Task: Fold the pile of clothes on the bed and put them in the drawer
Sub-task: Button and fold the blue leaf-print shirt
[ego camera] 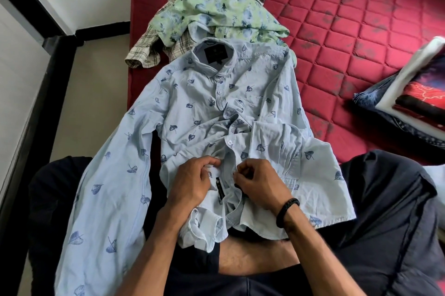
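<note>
Light, limp blue leaf-print shirt (204, 112) spread face-up from bed (337, 30) onto your lap: left hand (190, 182) and right hand (258, 183) pinch its button placket; grip seams or shoulders, since loose cloth sags.

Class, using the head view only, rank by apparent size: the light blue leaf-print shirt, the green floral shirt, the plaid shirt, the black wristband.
1. Light blue leaf-print shirt, though nearest the camera.
2-3. Green floral shirt and plaid shirt: bunched, overlapping, unsure.
4. Black wristband.
</note>
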Available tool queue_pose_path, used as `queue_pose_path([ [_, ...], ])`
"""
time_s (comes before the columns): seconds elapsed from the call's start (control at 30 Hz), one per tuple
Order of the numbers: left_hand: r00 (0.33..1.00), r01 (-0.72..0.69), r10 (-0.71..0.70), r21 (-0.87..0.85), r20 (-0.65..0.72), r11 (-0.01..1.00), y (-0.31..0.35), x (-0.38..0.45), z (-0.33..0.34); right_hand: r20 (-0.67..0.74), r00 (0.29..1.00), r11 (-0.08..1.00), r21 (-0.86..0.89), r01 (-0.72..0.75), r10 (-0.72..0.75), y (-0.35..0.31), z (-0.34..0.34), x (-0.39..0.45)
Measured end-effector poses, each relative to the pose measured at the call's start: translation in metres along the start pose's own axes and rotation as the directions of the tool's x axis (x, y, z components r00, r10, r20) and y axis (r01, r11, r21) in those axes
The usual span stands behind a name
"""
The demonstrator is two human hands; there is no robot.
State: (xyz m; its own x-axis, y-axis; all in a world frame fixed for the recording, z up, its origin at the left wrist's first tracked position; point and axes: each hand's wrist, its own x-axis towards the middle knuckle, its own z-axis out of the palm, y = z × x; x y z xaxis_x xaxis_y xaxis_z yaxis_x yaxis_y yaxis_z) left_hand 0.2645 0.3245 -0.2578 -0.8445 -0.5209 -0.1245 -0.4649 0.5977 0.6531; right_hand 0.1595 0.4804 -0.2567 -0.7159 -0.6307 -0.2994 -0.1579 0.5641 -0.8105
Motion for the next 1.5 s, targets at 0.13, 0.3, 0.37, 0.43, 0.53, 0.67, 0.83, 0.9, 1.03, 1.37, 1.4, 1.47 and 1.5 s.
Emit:
queue_pose_path([
  [0.13, 1.000, -0.002, 0.006, 0.130, -0.030, 0.992, 0.001, -0.003, 0.006, -0.017, 0.999, 0.995, 0.091, -0.049, 0.051, 0.000, 0.000, 0.000],
  [0.3, 0.979, -0.054, 0.078, 0.127, -0.189, 0.990, 0.009, 0.004, 0.008, 0.011, 0.995, 0.982, 0.163, -0.096, 0.095, -0.004, 0.001, -0.002],
  [0.37, 0.983, -0.027, 0.014, -0.068, -0.185, 0.997, 0.008, 0.005, 0.007, -0.003, 0.993, 0.972, 0.207, -0.111, 0.114, -0.007, 0.000, -0.003],
  [0.43, 0.991, 0.047, -0.077, -0.257, -0.107, 0.965, 0.004, 0.006, 0.004, -0.016, 0.993, 0.959, 0.259, -0.111, 0.120, -0.009, -0.001, -0.004],
  [0.53, 0.999, 0.029, -0.038, -0.296, -0.026, 0.955, -0.005, 0.008, 0.002, -0.031, 0.993, 0.950, 0.296, -0.102, 0.116, -0.009, -0.002, -0.003],
  [0.67, 0.996, -0.090, 0.087, -0.091, -0.032, 0.992, -0.001, 0.007, 0.005, -0.020, 0.993, 0.955, 0.277, -0.109, 0.119, -0.005, 0.000, -0.002],
  [0.83, 0.994, -0.039, 0.053, 0.143, -0.096, 0.989, 0.003, 0.002, 0.009, -0.013, 0.993, 0.954, 0.277, -0.111, 0.120, -0.001, 0.001, 0.001],
  [0.9, 0.991, -0.017, 0.044, 0.210, -0.124, 0.978, 0.006, 0.001, 0.008, -0.009, 0.993, 0.957, 0.266, -0.113, 0.120, 0.000, 0.002, 0.001],
  [1.03, 0.992, 0.001, 0.027, 0.232, -0.121, 0.973, 0.014, 0.000, 0.007, -0.029, 0.991, 0.966, 0.231, -0.117, 0.127, -0.003, 0.003, 0.001],
  [1.37, 0.968, 0.018, -0.056, -0.152, -0.245, 0.988, 0.031, -0.017, 0.012, -0.115, 0.993, 0.943, 0.333, 0.019, 0.020, -0.005, 0.007, -0.002],
  [1.4, 0.968, 0.064, -0.114, -0.218, -0.226, 0.974, 0.030, -0.016, 0.013, -0.109, 0.994, 0.943, 0.334, 0.020, 0.017, -0.005, 0.008, -0.002],
  [1.47, 0.963, 0.144, -0.216, -0.371, -0.160, 0.917, 0.027, -0.014, 0.014, -0.104, 0.994, 0.947, 0.322, 0.020, 0.014, -0.004, 0.009, -0.001],
  [1.5, 0.959, 0.177, -0.256, -0.448, -0.121, 0.876, 0.026, -0.013, 0.014, -0.103, 0.995, 0.949, 0.316, 0.017, 0.016, -0.003, 0.010, -0.001],
])
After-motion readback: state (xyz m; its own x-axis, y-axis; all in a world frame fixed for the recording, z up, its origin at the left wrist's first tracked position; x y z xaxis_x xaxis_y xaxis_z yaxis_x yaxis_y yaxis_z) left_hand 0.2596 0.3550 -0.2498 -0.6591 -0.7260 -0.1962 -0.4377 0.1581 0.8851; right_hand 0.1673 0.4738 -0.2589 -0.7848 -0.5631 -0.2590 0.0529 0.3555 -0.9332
